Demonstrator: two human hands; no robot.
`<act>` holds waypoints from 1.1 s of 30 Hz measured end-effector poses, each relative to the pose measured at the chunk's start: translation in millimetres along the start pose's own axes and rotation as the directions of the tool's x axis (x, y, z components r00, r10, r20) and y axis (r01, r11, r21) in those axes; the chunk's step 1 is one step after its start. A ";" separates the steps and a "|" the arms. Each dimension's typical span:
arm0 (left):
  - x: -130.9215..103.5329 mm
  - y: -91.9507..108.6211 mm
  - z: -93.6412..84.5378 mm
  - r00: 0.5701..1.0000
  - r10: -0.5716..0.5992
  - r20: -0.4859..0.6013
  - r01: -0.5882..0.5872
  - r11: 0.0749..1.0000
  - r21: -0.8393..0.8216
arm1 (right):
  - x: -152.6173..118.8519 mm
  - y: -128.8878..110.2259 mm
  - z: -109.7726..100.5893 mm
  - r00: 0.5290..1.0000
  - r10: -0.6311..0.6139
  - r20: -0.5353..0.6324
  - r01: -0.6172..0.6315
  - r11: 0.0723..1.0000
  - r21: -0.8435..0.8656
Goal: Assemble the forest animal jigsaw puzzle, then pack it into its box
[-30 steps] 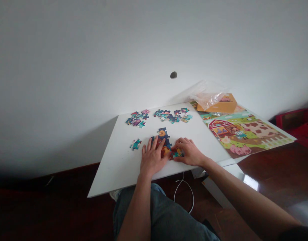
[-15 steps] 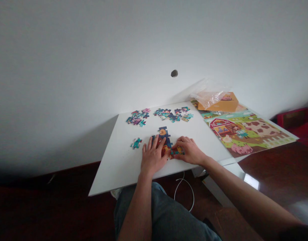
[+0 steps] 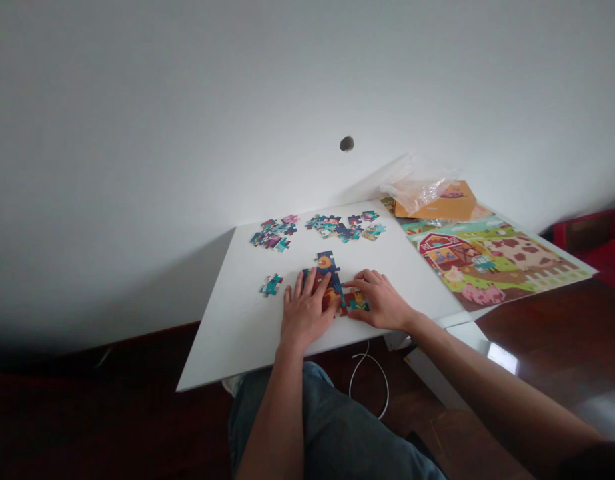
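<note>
The fingers of the left hand are spread apart and laid flat over the joined puzzle pieces, hiding part of them, with the thumb reaching across their lower right part. The joined pieces lie near the front of the white table, and their top end sticks out past the fingertips. On the right hand, the thumb and forefinger stand apart on either side of a small puzzle section just beside the joined pieces; whether they clamp it, I cannot tell. Both wrists cross the table's front edge, which runs close below the hands. To the left, a teal puzzle bit lies near the left fingers, with a wide stretch of tabletop from there to the slanting left edge. Beyond the hands, a band of bare tabletop separates the joined pieces from the left pile and the right pile of pieces, both near the back edge by the wall. More open tabletop reaches from the right hand to the farm poster, where an orange folder sits under a clear bag.
</note>
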State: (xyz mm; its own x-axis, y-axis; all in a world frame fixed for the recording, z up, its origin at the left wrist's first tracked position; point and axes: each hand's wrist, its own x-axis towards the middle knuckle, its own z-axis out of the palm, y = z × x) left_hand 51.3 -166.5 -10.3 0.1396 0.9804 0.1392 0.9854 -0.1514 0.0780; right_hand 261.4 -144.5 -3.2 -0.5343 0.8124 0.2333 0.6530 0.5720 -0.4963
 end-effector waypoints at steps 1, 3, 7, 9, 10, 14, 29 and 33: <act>0.1 0.1 -0.1 1.000 -0.002 0.001 0.002 1.000 0.001 | -0.3 0.6 0.2 1.000 -0.001 -0.004 0.001 1.000 -0.002; 0.3 0.6 -0.8 1.000 -0.005 0.004 0.005 1.000 0.001 | -0.6 1.4 0.8 1.000 0.000 -0.006 0.000 1.000 -0.007; 0.4 1.1 -1.9 1.000 -0.006 0.010 0.006 1.000 -0.003 | -0.1 1.2 1.1 1.000 0.012 -0.009 -0.012 1.000 0.007; 0.3 0.9 -1.5 1.000 -0.006 0.006 0.006 1.000 -0.002 | 0.2 0.9 0.7 1.000 0.015 -0.012 -0.015 1.000 0.026; 0.2 0.7 -1.1 1.000 -0.006 0.003 0.006 1.000 -0.002 | 0.3 0.9 0.5 1.000 0.013 -0.012 -0.013 0.999 0.036; 0.0 -0.4 0.8 1.000 -0.002 -0.004 0.002 1.000 -0.008 | 0.1 3.1 0.2 1.000 -0.004 -0.023 0.006 0.998 0.069; -0.9 -1.5 1.6 0.996 -0.071 -0.055 0.067 0.994 -0.083 | -0.6 33.9 -16.9 0.954 0.259 -0.153 -0.238 0.961 0.143; -0.6 -1.8 3.0 0.996 -0.064 -0.067 0.058 0.994 -0.091 | 39.7 72.2 -45.3 0.897 0.400 -0.191 -0.426 0.897 -0.121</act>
State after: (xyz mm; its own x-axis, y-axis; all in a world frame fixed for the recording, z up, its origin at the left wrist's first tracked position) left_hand 49.7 -166.4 -13.4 0.0696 0.9773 0.2000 0.9787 -0.1057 0.1758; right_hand 311.7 -65.7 8.1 -0.1157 0.9786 0.1703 0.8779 0.1809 -0.4433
